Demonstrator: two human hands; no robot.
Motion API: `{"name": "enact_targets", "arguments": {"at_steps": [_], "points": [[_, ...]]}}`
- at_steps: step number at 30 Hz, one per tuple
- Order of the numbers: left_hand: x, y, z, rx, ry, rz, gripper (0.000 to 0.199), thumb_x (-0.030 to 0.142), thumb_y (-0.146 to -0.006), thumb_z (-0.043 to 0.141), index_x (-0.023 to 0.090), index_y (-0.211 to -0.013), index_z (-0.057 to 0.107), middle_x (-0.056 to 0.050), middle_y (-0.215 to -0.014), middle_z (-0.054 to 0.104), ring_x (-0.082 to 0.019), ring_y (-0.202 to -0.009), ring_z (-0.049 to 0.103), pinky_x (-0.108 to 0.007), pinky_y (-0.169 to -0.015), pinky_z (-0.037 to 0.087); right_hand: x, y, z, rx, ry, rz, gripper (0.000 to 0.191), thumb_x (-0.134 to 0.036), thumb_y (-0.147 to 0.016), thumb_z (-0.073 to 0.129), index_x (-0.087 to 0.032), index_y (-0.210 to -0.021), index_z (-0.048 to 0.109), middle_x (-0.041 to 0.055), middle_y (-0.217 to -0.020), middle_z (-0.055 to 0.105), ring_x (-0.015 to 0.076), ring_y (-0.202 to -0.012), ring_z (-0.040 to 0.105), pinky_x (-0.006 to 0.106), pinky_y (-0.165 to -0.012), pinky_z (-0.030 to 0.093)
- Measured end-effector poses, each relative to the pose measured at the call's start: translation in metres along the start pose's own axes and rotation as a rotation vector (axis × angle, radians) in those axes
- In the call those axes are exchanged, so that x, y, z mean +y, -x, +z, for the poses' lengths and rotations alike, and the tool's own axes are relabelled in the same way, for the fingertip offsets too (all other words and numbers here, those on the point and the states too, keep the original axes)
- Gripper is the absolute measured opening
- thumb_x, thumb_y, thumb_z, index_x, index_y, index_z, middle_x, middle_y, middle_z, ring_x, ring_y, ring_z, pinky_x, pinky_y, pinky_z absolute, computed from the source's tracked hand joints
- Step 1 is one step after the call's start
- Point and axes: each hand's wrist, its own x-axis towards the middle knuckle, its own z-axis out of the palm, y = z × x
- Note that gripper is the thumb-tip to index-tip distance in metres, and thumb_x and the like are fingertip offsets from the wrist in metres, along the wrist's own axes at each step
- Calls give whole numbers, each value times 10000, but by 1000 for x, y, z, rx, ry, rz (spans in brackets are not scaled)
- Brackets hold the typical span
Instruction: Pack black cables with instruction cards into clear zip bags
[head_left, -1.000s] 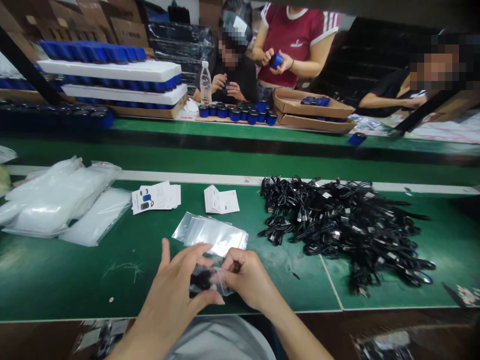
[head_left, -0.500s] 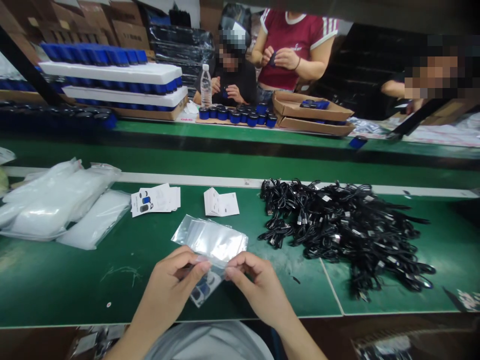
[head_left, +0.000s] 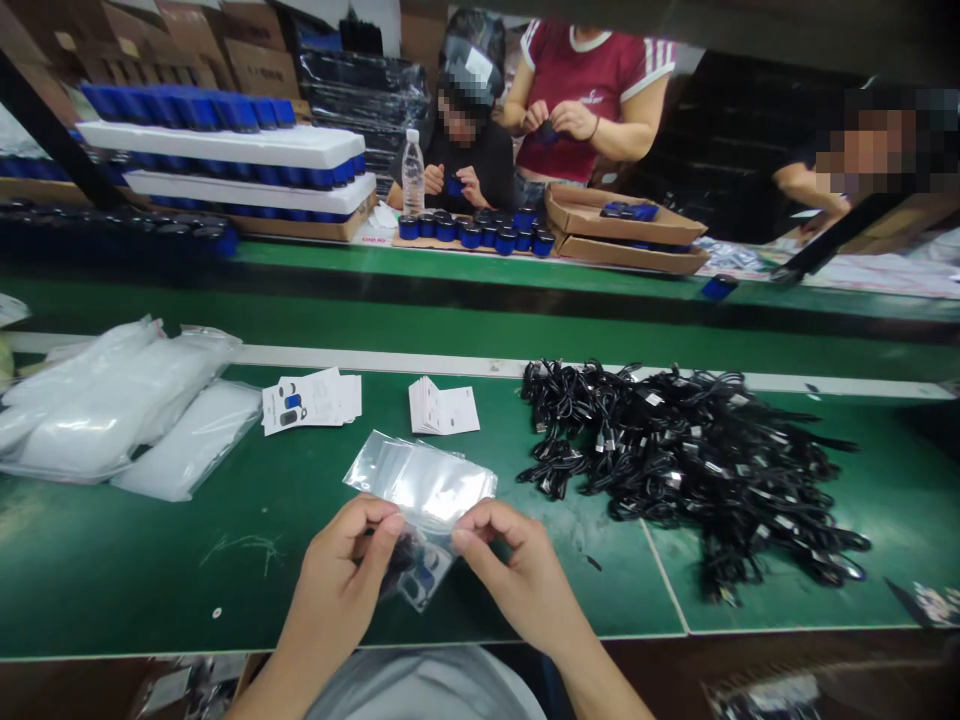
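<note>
Between my two hands is a clear plastic bag point(head_left: 429, 543), pinched along its upper edge. A printed leaflet point(head_left: 424, 578) with a blue and dark picture shows through it, and something dark beside the leaflet is partly hidden by my fingers. My left hand point(head_left: 346, 565) grips the left end of the edge between thumb and forefinger. At the right end, my right hand point(head_left: 511, 565) pinches it in the same way. Just beyond my fingers, several flat clear bags point(head_left: 424, 478) lie fanned out on the green table point(head_left: 285, 600).
Black cables point(head_left: 675, 450) lie heaped on the right. Two leaflet stacks, one left point(head_left: 319, 400) and one nearer the middle point(head_left: 454, 408), sit farther back. Filled plastic packs point(head_left: 112, 400) are at left. Across the table, co-workers handle small items near blue-and-black pieces point(head_left: 472, 232).
My left hand has shifted slightly left along the bag's edge, and the edge looks more stretched. The leaflet inside has moved a little right. The right hand has barely moved.
</note>
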Motion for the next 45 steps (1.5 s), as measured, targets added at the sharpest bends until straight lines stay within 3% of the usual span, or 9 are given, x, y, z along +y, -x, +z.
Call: {"name": "enact_targets", "arguments": {"at_steps": [7, 12, 14, 19, 24, 28, 34, 41, 45], "points": [[2, 1, 4, -129, 11, 51, 212, 321, -870, 472, 206, -753, 606, 22, -719, 626, -109, -650, 583, -167, -600, 448, 3, -1, 4, 26, -61, -46, 159, -258, -818, 590, -165, -691, 616, -12, -649, 564, 119, -608, 487, 221, -591, 378], [5, 3, 12, 73, 42, 64, 213, 323, -859, 487, 195, -722, 589, 29, -685, 592, -98, -581, 552, -157, -534, 434, 3, 0, 15, 17, -176, -81, 134, -300, -837, 557, -173, -823, 599, 13, -769, 568, 147, -703, 521, 247, -648, 407], [7, 5, 16, 152, 40, 47, 238, 337, -871, 458, 191, -726, 578, 32, -660, 578, -95, -539, 531, -163, -504, 425, 3, 0, 22, 56, -162, -103, 162, -309, -843, 543, -173, -770, 595, 6, -738, 538, 145, -689, 508, 245, -633, 399], [8, 10, 28, 64, -7, 61, 315, 309, -920, 345, 182, -757, 584, 3, -645, 624, -130, -580, 591, -203, -559, 473, 4, 0, 39, 273, -93, -80, 282, -325, -890, 443, -181, -663, 527, -15, -642, 494, 126, -606, 483, 224, -570, 396], [-2, 15, 37, 184, -58, 269, 239, 233, -885, 401, 188, -767, 604, -20, -690, 679, -150, -628, 645, -218, -606, 498, 14, 3, 51, 288, -66, -133, 202, -376, -853, 514, -198, -758, 503, -26, -599, 576, 114, -506, 524, 203, -487, 408], [-4, 18, 37, 199, -39, 319, 218, 204, -869, 405, 188, -775, 600, -25, -712, 693, -149, -650, 660, -217, -631, 507, 16, 5, 54, 368, -49, -256, 212, -397, -840, 547, -214, -756, 481, -31, -576, 593, 109, -459, 541, 190, -449, 422], [1, 19, 36, 135, 7, 341, 290, 169, -889, 361, 204, -759, 618, -7, -678, 665, -133, -610, 620, -201, -576, 482, 10, 8, 56, 397, 28, -363, 90, -260, -887, 471, -222, -806, 480, -14, -603, 636, 117, -490, 586, 194, -481, 451], [0, 17, 36, 82, 29, 317, 293, 155, -892, 353, 200, -745, 602, 6, -625, 593, -122, -558, 563, -201, -562, 468, 15, 6, 57, 455, 137, -452, 145, -162, -869, 446, -220, -748, 497, -22, -531, 569, 114, -429, 513, 224, -458, 410], [1, 11, 28, 27, 52, 250, 178, 209, -882, 432, 201, -838, 604, -15, -762, 626, -137, -707, 599, -217, -644, 485, 15, 3, 45, 373, 55, -376, 91, -168, -863, 479, -204, -819, 551, -7, -651, 590, 122, -560, 549, 226, -539, 432]]}}
